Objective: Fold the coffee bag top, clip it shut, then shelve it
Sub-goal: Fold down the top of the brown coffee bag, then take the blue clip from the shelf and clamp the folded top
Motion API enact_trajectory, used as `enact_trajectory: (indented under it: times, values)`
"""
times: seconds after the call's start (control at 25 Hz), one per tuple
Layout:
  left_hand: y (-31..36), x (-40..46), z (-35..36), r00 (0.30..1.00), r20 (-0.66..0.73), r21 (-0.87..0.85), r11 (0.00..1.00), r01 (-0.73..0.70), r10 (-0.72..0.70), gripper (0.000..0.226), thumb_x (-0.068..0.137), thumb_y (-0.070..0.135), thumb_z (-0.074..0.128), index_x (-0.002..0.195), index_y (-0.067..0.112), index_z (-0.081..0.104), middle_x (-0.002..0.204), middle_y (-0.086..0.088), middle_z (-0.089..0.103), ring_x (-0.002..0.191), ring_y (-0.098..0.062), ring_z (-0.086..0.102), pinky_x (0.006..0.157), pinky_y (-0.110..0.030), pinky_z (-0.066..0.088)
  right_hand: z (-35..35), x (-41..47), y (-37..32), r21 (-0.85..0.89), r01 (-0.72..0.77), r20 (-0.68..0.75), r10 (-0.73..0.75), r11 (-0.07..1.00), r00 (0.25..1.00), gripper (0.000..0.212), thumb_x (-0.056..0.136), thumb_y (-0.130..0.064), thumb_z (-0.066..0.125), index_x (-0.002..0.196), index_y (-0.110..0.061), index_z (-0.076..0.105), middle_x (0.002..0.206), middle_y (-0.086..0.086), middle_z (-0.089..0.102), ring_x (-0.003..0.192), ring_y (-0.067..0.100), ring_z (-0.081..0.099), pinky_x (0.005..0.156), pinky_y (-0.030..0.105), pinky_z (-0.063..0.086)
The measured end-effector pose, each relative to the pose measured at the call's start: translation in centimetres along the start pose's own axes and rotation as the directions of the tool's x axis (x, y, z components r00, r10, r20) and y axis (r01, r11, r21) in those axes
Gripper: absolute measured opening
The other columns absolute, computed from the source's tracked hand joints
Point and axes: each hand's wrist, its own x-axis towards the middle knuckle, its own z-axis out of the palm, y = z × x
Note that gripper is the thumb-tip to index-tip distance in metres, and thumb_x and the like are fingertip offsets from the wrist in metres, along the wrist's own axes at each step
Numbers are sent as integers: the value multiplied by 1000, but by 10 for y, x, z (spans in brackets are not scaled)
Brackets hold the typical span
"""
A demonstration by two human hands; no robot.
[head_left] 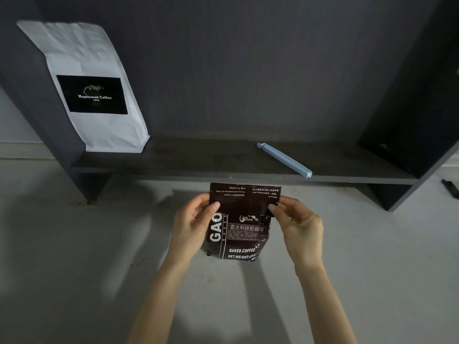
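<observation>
A dark brown coffee bag point(242, 234) with white print stands on the pale floor in front of the shelf. Its top flap is folded over toward me, showing upside-down text. My left hand point(192, 225) pinches the flap's left edge and my right hand point(299, 225) pinches its right edge. A light blue bag clip point(284, 160) lies shut on the dark shelf board point(198, 160), behind and to the right of the bag, apart from both hands.
A white coffee bag point(92, 90) with a black label leans against the shelf's left wall. The shelf's dark uprights stand at left and right point(409, 120). A small dark object point(450, 188) lies on the floor at the far right.
</observation>
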Motion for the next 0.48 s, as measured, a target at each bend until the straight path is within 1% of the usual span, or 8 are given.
enact_trajectory:
  times: [0.12,0.2,0.28,0.36,0.44,0.48]
  values:
    - [4,8,4,1000,-2,38,999,-19,19,21,82,14,58,80,35,61,75,27,71,79,2,64,75,-11,47,-3,7,-2,-39,27,-1,-27,999,1000,26,77,-10,65,75,-37,62,74,-13,67,67,-9,62,59,6,49]
    - [5,15,9,999,-3,81,996,-42,42,17,81,17,59,82,34,61,77,20,71,85,-5,65,81,-19,48,-7,14,-2,-82,32,-5,-33,996,999,17,77,-11,65,82,-28,67,75,-10,68,67,-10,61,59,4,47]
    - [6,22,16,997,3,139,988,-73,73,13,81,16,58,86,28,59,86,11,67,88,-11,64,85,-26,47,-10,22,-1,-112,37,-7,-38,993,999,15,77,-11,64,90,-17,67,76,-10,65,65,-15,59,57,2,46]
    - [5,27,20,997,0,168,983,-74,75,10,81,17,58,90,22,59,89,5,66,88,-11,63,84,-22,46,-11,28,0,-123,43,2,-43,992,999,16,78,-10,64,93,-15,66,77,-10,65,66,-13,60,57,2,46]
    - [2,31,20,999,2,188,981,-52,53,11,82,15,57,93,18,59,91,5,65,87,-5,62,79,-11,45,-13,33,1,-132,41,33,-36,990,999,17,78,-11,64,92,-19,66,82,-4,68,73,-3,63,60,5,48]
    - [1,32,20,999,7,189,981,-39,38,11,83,15,56,93,19,58,91,7,65,86,-1,62,77,-8,44,-13,35,0,-138,39,65,-30,990,997,17,78,-11,64,90,-23,66,84,-2,69,77,1,64,62,8,49]
